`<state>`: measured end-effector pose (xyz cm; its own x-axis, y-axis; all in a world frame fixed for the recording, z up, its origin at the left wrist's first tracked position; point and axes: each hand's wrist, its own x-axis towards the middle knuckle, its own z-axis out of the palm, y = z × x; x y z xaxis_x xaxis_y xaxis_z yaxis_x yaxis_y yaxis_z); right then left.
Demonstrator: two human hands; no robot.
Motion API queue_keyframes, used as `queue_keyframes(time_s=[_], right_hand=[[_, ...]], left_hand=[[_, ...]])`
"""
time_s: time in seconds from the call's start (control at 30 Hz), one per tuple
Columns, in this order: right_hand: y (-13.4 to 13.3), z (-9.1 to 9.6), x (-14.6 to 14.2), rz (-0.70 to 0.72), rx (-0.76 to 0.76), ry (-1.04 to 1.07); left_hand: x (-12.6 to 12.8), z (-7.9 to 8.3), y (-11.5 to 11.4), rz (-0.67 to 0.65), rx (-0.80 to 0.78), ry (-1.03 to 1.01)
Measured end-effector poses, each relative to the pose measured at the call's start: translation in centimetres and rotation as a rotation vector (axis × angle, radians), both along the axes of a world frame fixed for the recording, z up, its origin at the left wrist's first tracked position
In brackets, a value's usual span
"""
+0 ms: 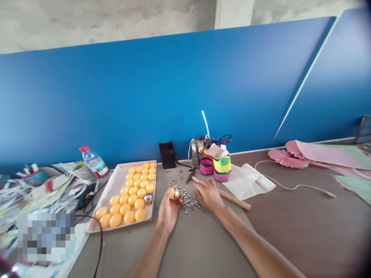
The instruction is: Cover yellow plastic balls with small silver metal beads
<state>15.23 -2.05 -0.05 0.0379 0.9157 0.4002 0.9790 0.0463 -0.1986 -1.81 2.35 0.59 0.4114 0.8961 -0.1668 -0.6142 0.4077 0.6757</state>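
Observation:
My left hand point(168, 210) is closed around an orange ball point(174, 194) with a shiny silver part on its upper side. Just to its right, my right hand point(210, 196) lies palm down over the wooden handle of a hammer point(234, 200); its fingers look apart and reach toward the pile. Small shiny metal beads point(188, 199) are scattered on the table between both hands. On the left, a shallow white tray point(111, 187) holds many orange balls point(124, 209) in rows. A silver ball point(148, 198) sits at the tray's right side.
A phone point(167, 155) leans on the blue partition point(174, 96). Beside it are a jar point(197, 150), colourful fabric holders point(222, 168) and white paper point(249, 180). Left: a water bottle point(95, 164) and heaped strips point(58, 185). Right: a white cable point(301, 187) and pink paper point(324, 154).

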Motion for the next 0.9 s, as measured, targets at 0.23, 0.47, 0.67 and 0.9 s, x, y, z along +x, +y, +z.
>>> queue_keyframes(time_s=[0.23, 0.47, 0.67, 0.9], right_hand=[[0.0, -0.4, -1.3, 0.179, -0.164, 0.021], [0.6, -0.9, -1.5, 0.175, -0.146, 0.123], [-0.1, 0.0, -1.4, 0.232, -0.152, 0.119], [-0.4, -0.1, -2.5, 0.282, -0.196, 0.109]], left_hand=[[0.1, 0.0, -0.1, -0.011, 0.053, 0.033], [0.1, -0.5, 0.1, -0.016, 0.060, 0.046], [0.1, -0.8, 0.2, -0.019, 0.039, 0.046], [0.2, -0.9, 0.2, -0.015, 0.053, 0.031]])
